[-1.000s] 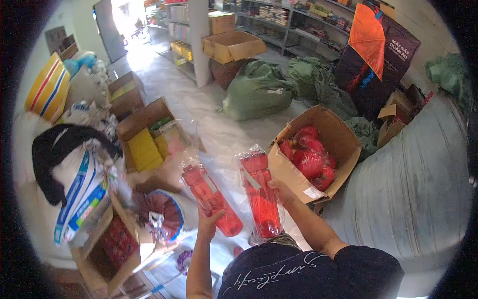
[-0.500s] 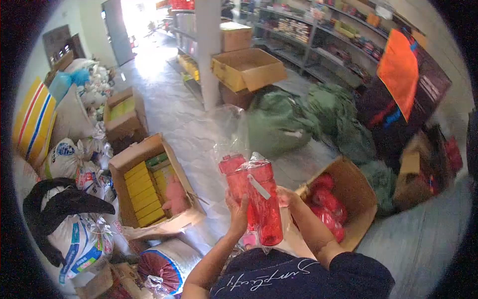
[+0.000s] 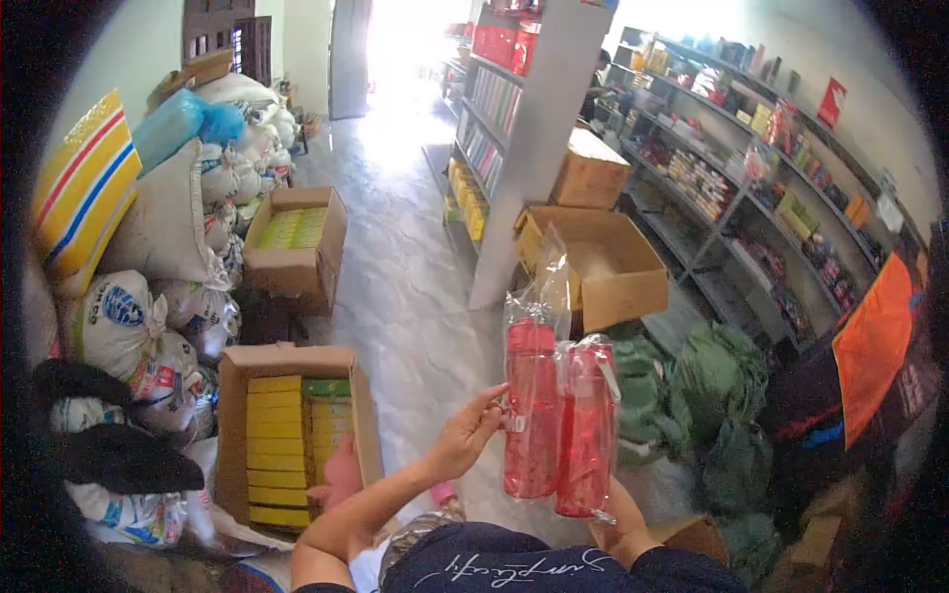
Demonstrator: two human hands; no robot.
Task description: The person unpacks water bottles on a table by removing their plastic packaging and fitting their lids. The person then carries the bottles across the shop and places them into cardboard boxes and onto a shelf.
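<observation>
A red bottle (image 3: 531, 425) and a second red bottle (image 3: 585, 440), both wrapped in clear plastic (image 3: 553, 282), were held upright side by side in front of the body. The left hand (image 3: 467, 435) was raised at the outer edge of the first, its fingers loosely parted, the forefinger extended, and nothing clasped. The lower end of the second was backed by the right hand (image 3: 621, 519); since its fingers were mostly hidden, how far they were closed could not be told. Yellow packs (image 3: 275, 445) and a pink soft object (image 3: 341, 477) were contained in a cardboard box (image 3: 369, 430) at the lower left.
</observation>
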